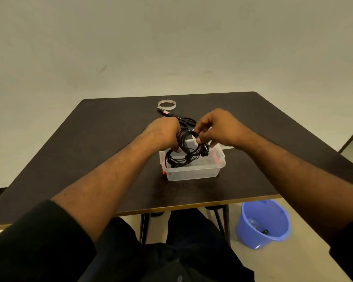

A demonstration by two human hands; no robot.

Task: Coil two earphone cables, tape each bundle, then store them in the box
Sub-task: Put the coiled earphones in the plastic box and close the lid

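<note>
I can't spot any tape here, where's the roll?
The tape roll lies at the table's far edge, left of centre, just beyond the scissors.

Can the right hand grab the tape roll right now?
Probably not yet. The right hand is pinching the coiled earphone cable together with the left hand. The tape roll lies uncovered on the table beyond the scissors, so once freed it should manage.
</note>
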